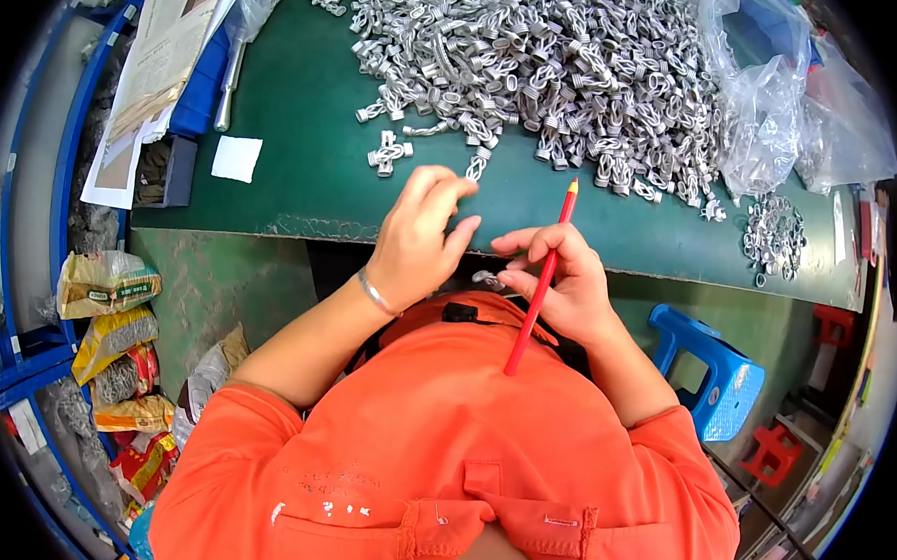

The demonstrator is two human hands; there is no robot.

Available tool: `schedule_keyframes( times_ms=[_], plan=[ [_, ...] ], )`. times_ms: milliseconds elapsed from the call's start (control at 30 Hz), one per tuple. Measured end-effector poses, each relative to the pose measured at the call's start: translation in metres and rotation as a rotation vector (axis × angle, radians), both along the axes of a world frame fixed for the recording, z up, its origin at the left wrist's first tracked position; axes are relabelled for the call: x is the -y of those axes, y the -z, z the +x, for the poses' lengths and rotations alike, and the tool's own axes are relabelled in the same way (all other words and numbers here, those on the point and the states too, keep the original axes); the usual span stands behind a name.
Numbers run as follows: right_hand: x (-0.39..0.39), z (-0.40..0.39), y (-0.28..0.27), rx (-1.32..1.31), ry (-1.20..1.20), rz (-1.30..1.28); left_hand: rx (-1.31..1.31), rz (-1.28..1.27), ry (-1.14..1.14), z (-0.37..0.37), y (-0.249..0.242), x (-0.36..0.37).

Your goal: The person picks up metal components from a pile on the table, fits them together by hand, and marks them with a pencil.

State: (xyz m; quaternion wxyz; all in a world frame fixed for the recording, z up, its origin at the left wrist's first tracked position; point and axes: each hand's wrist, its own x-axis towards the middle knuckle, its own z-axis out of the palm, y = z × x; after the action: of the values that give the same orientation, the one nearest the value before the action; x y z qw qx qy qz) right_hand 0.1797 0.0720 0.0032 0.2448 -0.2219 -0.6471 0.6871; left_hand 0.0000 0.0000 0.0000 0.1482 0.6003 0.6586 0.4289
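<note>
My left hand [419,236], with a metal bangle [377,295] at the wrist, is over the table's front edge. Its thumb and forefinger are apart, and the fingertips are right by one small grey metal looped fitting [478,165]. A red pencil [540,291] slants through the fingers of my right hand [569,283], sharpened tip up. Just left of the right thumb, another small silvery piece [486,278] shows below the table edge. A big heap of the same looped metal fittings [549,65] covers the back of the green table [299,186]. A few lie loose [390,153] in front.
Clear plastic bags [762,116] lie right of the heap, beside a small pile of metal rings [773,238]. On the left are a white paper slip [236,158], papers [155,88] and a grey bin [169,172]. A blue stool [708,374] stands below right; sacks [108,283] line the left.
</note>
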Motion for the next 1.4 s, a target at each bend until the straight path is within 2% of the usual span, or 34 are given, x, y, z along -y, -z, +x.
schedule_keyframes(
  times_ms=[67,167,233,300,333,367,433,467,500,567,633,700,733,767,833,900,967,1033,1067,1267,1333,1400],
  plan=[
    [-0.003,-0.004,0.004,-0.023,0.072,0.151,-0.145,0.088,-0.061,0.000,0.006,-0.017],
    [-0.002,-0.006,-0.004,-0.037,0.162,0.080,-0.223,0.135,-0.074,-0.006,0.012,-0.024],
    [-0.006,-0.007,-0.003,-0.043,0.196,0.068,-0.174,0.177,-0.065,-0.005,0.010,-0.024],
    [-0.009,-0.009,-0.002,-0.067,0.309,0.025,0.681,-0.165,-0.143,0.001,0.002,-0.017],
    [-0.011,-0.010,-0.002,-0.062,0.326,0.038,0.913,-0.192,-0.104,0.001,0.002,-0.014],
    [-0.013,-0.011,-0.002,-0.075,0.322,0.044,1.095,-0.237,-0.099,0.001,-0.002,-0.011],
    [-0.014,-0.013,-0.002,-0.090,0.303,-0.133,1.273,-0.247,-0.066,0.001,-0.005,-0.004],
    [-0.014,-0.014,-0.003,-0.110,0.285,-0.204,1.282,-0.268,-0.061,0.002,-0.008,-0.001],
    [-0.015,-0.015,-0.005,-0.111,0.285,-0.204,1.281,-0.268,-0.061,0.003,-0.010,0.001],
    [-0.013,-0.014,-0.008,-0.151,0.174,-0.381,1.191,-0.209,-0.031,0.007,-0.011,0.004],
    [-0.013,-0.012,-0.006,-0.170,0.157,-0.375,1.118,-0.179,0.006,0.009,-0.013,0.008],
    [-0.013,-0.008,-0.001,-0.248,0.112,-0.139,0.717,0.069,0.132,0.010,-0.017,0.012],
    [-0.012,-0.005,-0.002,-0.222,0.106,-0.166,0.429,0.053,0.213,0.003,-0.021,0.015],
    [-0.012,-0.001,-0.002,-0.221,0.104,-0.170,0.279,0.046,0.307,0.000,-0.026,0.018],
    [-0.013,0.004,-0.001,-0.168,-0.092,-0.104,0.250,0.021,0.440,-0.002,-0.029,0.023],
    [-0.011,0.005,0.000,-0.099,-0.120,-0.129,0.157,0.010,0.365,-0.010,-0.030,0.023],
    [-0.010,0.004,0.001,0.039,-0.175,-0.159,-0.123,0.100,0.097,-0.031,-0.023,0.013],
    [-0.009,0.000,0.002,0.026,-0.154,-0.093,-0.155,-0.028,-0.288,-0.044,-0.019,0.005],
    [-0.008,-0.001,-0.001,0.052,-0.114,-0.075,-0.177,-0.104,-0.310,-0.055,-0.015,0.002],
    [-0.008,-0.006,-0.002,0.034,0.029,-0.116,-0.097,-0.038,-0.152,-0.038,0.002,-0.007],
    [-0.010,-0.008,0.004,0.048,0.094,-0.053,-0.108,0.017,-0.079,-0.025,-0.001,-0.011],
    [-0.011,-0.012,0.008,0.039,0.152,-0.056,0.055,0.032,-0.076,-0.016,0.002,-0.013]
  ],
)
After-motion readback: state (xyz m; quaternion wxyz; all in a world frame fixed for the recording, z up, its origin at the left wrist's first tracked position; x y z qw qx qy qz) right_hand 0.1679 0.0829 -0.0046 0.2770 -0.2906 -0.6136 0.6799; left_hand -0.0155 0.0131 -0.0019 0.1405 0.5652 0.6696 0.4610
